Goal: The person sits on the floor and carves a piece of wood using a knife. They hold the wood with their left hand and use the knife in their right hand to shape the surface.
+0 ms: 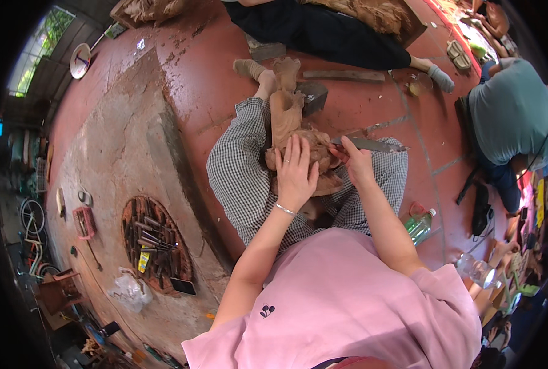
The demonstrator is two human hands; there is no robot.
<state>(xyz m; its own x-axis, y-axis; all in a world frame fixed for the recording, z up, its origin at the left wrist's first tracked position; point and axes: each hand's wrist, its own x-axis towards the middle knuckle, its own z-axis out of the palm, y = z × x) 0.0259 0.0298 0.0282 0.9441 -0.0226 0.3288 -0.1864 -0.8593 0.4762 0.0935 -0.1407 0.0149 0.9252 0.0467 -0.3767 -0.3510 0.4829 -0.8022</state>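
A carved brown wooden piece [284, 117] lies between my legs, its narrow end pointing away from me. My left hand [296, 169] rests on its rounded, carved near part, with the fingers stretched out over the wood. To the right of it, my right hand [355, 161] is closed on a long flat grey tool [378, 145] shaped like a knife. The tool's pointed end reaches right, over my checked trouser leg. Some of the tool near my right fingers is hidden, and I cannot tell whether it touches the wood.
A round tray [184, 261] of several carving tools sits on the stone slab [132, 154] at left, beside a plastic bag [130, 290]. A dark block [312, 98] stands beyond the carving. Bottles [419, 226] lie at right. Other people [512, 114] sit nearby.
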